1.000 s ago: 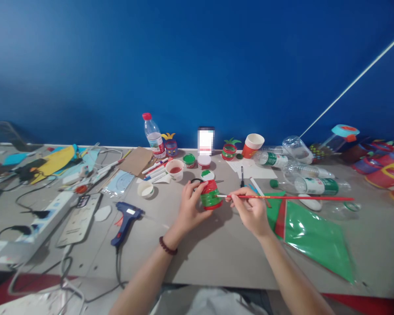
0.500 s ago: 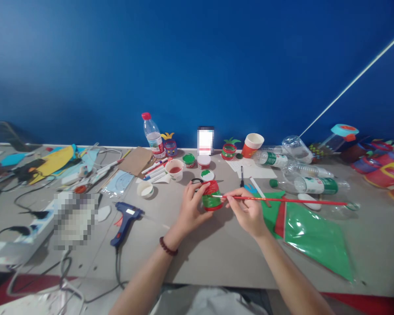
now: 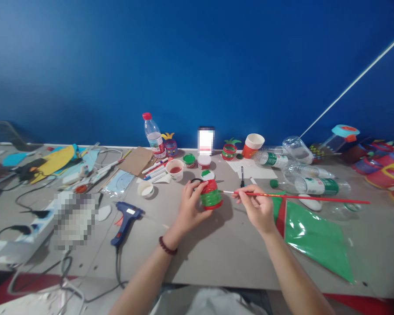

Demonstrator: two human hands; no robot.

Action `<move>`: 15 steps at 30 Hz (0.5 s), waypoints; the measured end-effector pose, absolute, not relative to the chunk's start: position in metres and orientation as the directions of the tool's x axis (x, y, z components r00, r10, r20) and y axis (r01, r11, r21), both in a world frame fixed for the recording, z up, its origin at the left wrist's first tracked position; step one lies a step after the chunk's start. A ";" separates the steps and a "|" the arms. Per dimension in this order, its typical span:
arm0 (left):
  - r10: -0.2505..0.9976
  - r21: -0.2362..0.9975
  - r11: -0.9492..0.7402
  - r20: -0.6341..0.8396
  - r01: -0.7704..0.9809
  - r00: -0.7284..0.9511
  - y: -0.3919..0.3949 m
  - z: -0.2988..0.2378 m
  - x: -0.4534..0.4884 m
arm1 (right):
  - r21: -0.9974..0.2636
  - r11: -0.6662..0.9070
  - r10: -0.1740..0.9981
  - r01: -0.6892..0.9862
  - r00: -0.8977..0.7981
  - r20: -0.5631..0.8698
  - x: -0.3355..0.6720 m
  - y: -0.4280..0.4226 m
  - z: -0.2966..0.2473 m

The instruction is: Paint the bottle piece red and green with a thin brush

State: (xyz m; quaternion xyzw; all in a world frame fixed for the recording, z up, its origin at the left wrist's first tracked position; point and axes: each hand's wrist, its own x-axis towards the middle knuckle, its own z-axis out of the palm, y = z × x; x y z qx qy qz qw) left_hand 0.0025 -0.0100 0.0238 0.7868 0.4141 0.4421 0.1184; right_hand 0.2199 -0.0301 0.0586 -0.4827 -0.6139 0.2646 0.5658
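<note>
In the middle of the view, my left hand grips a cut bottle piece painted red at its top and bottom with a green band between. My right hand pinches a long red paintbrush near its bristle end. The brush tip lies at the right side of the painted piece; whether it touches I cannot tell. Just behind the piece sits a white lid with green paint on it. Black-handled scissors lie partly hidden behind my left fingers.
A blue glue gun lies at left, near a power strip. Paper cups, including one of reddish liquid, and an open green paint jar stand behind. Plastic bottles and a green sheet pack lie at right.
My right hand has moved to the right, drawing the brush tip from the green band's front to the piece's right side. My left hand still holds the piece, slightly turned.
</note>
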 end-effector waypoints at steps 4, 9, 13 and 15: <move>0.757 0.556 -0.637 0.582 0.534 0.296 -0.011 0.025 0.004 | -0.901 0.394 0.913 0.183 0.031 0.406 0.212 -0.033 0.059; 0.751 0.553 -0.644 0.590 0.529 0.297 -0.012 0.026 0.006 | -0.895 0.391 0.918 0.213 -0.027 0.395 0.206 -0.034 0.056; 0.746 0.561 -0.650 0.598 0.512 0.292 -0.012 0.024 0.005 | -0.899 0.379 0.918 0.219 0.031 0.395 0.211 -0.031 0.056; 0.755 0.578 -0.643 0.590 0.502 0.286 -0.012 0.023 0.004 | -0.909 0.361 0.920 0.209 0.076 0.383 0.215 -0.029 0.056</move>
